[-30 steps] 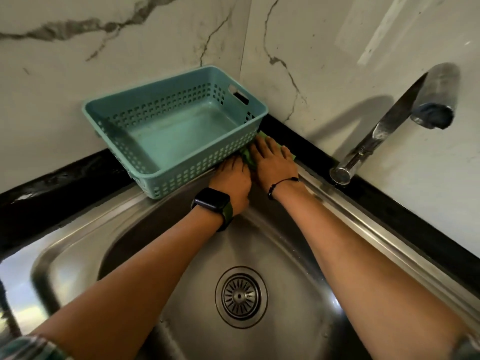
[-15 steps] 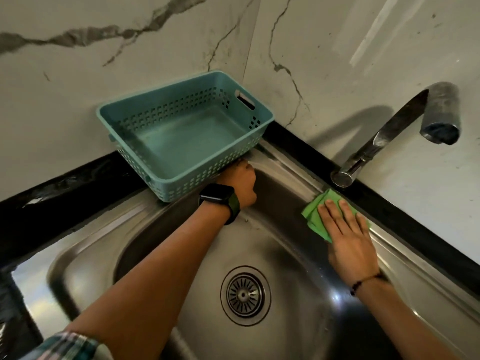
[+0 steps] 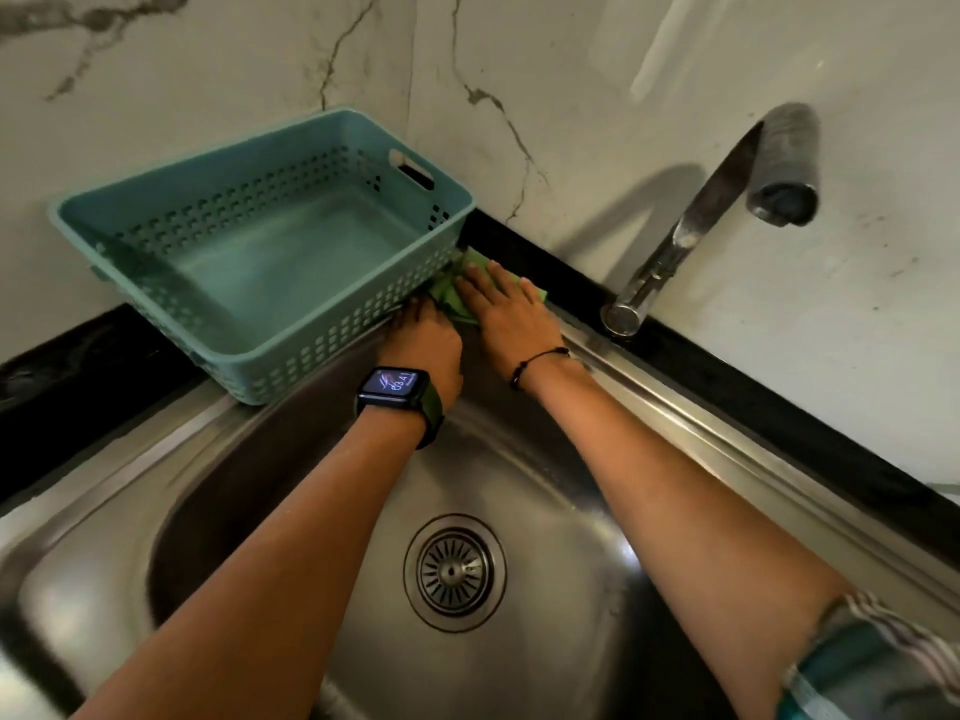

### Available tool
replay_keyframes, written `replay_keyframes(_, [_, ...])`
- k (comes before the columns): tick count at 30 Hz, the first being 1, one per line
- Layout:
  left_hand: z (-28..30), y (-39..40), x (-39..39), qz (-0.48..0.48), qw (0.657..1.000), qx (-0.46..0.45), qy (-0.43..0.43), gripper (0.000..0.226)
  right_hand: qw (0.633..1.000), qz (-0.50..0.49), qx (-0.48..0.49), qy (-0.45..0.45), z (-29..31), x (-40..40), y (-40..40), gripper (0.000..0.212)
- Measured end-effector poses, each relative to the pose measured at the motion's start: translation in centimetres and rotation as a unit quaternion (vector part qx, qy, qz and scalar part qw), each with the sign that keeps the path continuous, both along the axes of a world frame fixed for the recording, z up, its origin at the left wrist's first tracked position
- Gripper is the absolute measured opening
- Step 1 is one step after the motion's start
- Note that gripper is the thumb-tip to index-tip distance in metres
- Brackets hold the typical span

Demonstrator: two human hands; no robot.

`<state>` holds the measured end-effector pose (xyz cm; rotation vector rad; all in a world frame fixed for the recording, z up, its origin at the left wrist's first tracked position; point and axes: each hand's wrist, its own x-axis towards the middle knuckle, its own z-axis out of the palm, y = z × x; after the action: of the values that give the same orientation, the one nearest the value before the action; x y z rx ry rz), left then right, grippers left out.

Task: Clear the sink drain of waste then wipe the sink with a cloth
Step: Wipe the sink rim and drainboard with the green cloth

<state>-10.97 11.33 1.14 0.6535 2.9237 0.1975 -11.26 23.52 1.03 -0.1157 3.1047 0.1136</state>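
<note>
Far corner of the sink rim: my right hand (image 3: 506,314) presses the crumpled green cloth (image 3: 451,298) flat while my left hand (image 3: 428,343) steadies the teal perforated plastic basket (image 3: 270,252).

The cloth lies at the far corner of the stainless steel sink (image 3: 675,392), under my right palm and spread fingers, its left edge touching the basket's near wall. My right hand is the nearer one and lies open on the cloth, not closed around it; my left hand, just beside it, curls against the basket's lower edge, though I cannot tell whether it grips. The unwiped rim runs from this corner toward the curved metal faucet (image 3: 696,220), so I judge the next stroke goes rightward along that edge. The round slotted drain strainer (image 3: 454,573) sits well below both hands and looks free of waste.
</note>
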Motion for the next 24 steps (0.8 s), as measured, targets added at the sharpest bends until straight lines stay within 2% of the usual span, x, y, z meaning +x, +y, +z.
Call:
replay_keyframes(3, [0.2, 0.2, 0.1, -0.005, 1.000, -0.022, -0.004, 0.066, 1.000, -0.021, -0.020, 0.008, 1.0, 3.0, 2.0, 0.059])
replay_keyframes(6, [0.8, 0.0, 0.0, -0.016, 0.999, -0.028, -0.005, 0.058, 0.998, -0.066, -0.017, 0.012, 1.3, 10.4, 5.8, 0.069])
replay_keyframes(11, [2.5, 1.4, 1.5, 0.002, 1.000, 0.005, -0.025, 0.039, 0.975, -0.219, -0.013, -0.036, 2.1, 25.7, 13.7, 0.073])
replay_keyframes(13, [3.0, 3.1, 2.9, -0.029, 0.998, 0.041, -0.032, 0.037, 0.957, -0.286, -0.034, -0.040, 2.3, 29.4, 15.1, 0.071])
replay_keyframes(16, [3.3, 6.9, 6.4, -0.106, 0.987, 0.100, -0.073, 0.039, 0.950, -0.305, -0.032, -0.056, 1.7, 30.1, 15.2, 0.070])
replay_keyframes(19, [3.6, 10.9, 10.0, -0.170, 0.969, 0.131, -0.119, 0.049, 0.955, -0.287, -0.068, -0.020, 1.0, 27.4, 14.0, 0.074])
replay_keyframes(24, [3.1, 15.1, 13.9, -0.200, 0.956, 0.163, -0.139, 0.051, 0.971, -0.217, -0.098, -0.009, 0.0, 21.7, 11.6, 0.067])
